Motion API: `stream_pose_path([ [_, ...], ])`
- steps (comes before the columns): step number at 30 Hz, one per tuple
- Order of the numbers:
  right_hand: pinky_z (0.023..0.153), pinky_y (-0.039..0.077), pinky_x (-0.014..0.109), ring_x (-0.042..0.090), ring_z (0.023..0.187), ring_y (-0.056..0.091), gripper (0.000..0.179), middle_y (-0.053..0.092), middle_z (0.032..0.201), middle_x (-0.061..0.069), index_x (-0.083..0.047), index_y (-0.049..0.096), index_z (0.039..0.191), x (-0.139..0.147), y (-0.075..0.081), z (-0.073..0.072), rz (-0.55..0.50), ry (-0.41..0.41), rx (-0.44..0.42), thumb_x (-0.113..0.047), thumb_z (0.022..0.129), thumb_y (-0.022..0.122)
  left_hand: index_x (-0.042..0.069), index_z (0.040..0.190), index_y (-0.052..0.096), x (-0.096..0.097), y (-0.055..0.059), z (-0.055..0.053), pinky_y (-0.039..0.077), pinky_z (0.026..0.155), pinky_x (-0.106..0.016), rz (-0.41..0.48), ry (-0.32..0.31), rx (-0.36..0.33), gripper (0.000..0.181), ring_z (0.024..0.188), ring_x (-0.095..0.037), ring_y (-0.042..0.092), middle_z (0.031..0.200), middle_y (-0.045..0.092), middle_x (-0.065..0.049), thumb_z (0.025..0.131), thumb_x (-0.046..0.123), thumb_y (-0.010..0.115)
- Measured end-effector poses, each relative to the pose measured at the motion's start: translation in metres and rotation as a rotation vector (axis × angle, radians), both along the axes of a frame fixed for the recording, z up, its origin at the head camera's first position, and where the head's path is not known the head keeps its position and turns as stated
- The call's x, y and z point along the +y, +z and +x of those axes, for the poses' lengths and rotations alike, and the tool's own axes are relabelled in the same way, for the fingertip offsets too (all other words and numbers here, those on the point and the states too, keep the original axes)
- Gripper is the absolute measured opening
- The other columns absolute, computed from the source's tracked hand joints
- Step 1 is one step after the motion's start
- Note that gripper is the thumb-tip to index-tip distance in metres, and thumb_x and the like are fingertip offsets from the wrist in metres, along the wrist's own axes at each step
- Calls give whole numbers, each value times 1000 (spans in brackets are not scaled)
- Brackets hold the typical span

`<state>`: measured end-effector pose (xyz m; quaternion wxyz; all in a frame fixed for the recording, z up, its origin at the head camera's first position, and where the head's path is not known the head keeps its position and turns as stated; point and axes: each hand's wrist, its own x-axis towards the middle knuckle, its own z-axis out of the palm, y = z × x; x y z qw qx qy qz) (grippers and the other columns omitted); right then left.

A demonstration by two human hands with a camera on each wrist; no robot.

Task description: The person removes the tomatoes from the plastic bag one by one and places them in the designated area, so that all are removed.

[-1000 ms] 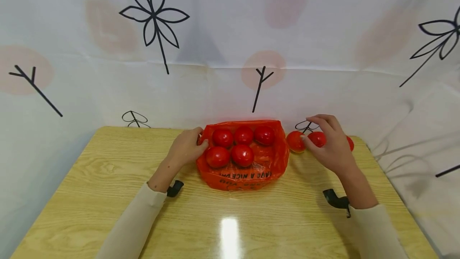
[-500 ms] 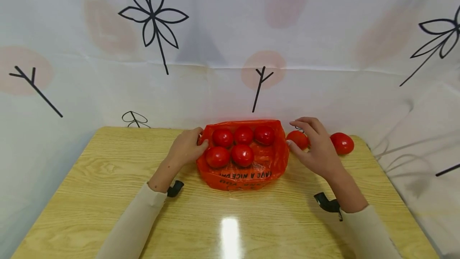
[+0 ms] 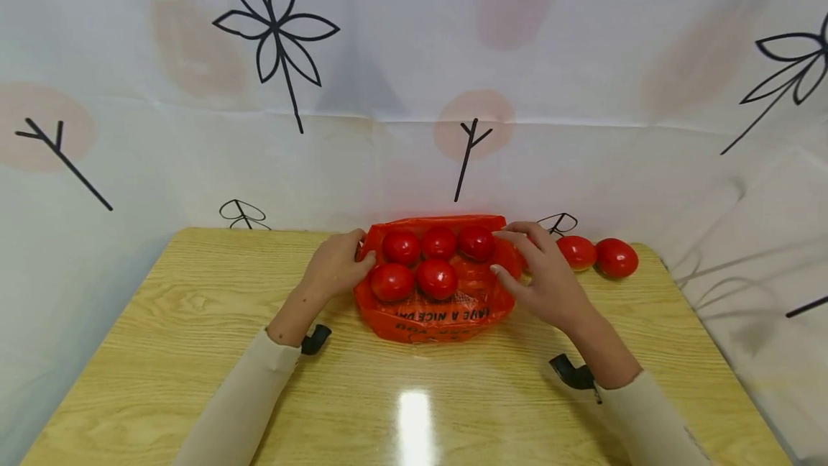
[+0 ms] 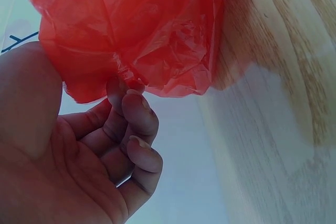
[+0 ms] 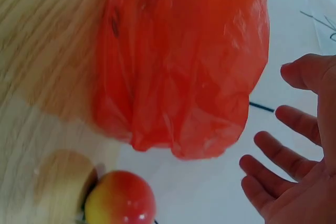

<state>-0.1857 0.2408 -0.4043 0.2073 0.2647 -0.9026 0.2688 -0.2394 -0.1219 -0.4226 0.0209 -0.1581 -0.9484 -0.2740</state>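
Note:
A red plastic bag lies with its mouth spread wide on the table, printed lettering on its near side. Several glossy red apples rest inside. My left hand pinches the bag's left edge; in the left wrist view its curled fingers meet the gathered plastic. At the right rim is my right hand, thumb and fingers spread, reaching over the edge near the far-right apple in the bag. The right wrist view shows those fingers apart from the plastic, holding nothing.
Outside the bag on the right are two red apples, side by side near the table's back edge. My right hand mostly covers another there. One apple looks red and yellow in the right wrist view. A patterned white cloth hangs behind the wooden table.
My right hand has moved left from above the loose apples to the bag's right rim, uncovering the middle loose apple. My left hand keeps its grip on the bag's edge.

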Motion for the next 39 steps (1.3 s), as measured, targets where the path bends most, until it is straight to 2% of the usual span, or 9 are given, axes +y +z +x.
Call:
stream_pose_path([
  [7, 100, 53, 59, 35, 129, 53, 51, 56, 140, 14, -9, 64, 137, -13, -4, 1, 4, 55, -9, -11, 90, 82, 5, 104, 65, 0, 0, 1, 45, 55, -31, 7, 4, -5, 19, 64, -20, 55, 73, 59, -4, 100, 23, 63],
  [20, 102, 53, 51, 28, 127, 54, 47, 57, 137, 9, -9, 66, 135, -34, -10, -4, 24, 134, -21, -16, 91, 81, 6, 103, 64, 1, 1, 0, 44, 55, -32, 3, 5, 0, 18, 64, -20, 54, 72, 58, -4, 100, 23, 63],
  [32, 103, 55, 49, 28, 127, 55, 46, 58, 136, 9, -8, 66, 134, -48, -15, -2, 58, 163, -91, -19, 92, 81, 6, 102, 64, 0, 2, 0, 43, 55, -31, -8, 3, -3, 18, 63, -20, 54, 71, 57, -4, 100, 23, 63],
  [39, 102, 56, 47, 27, 129, 57, 50, 57, 141, 7, -12, 65, 139, -55, -16, -5, 101, 155, -126, -23, 94, 80, 5, 101, 63, 1, 2, 0, 42, 54, -31, 0, 1, -3, 17, 62, -20, 53, 70, 56, -4, 99, 22, 64],
])
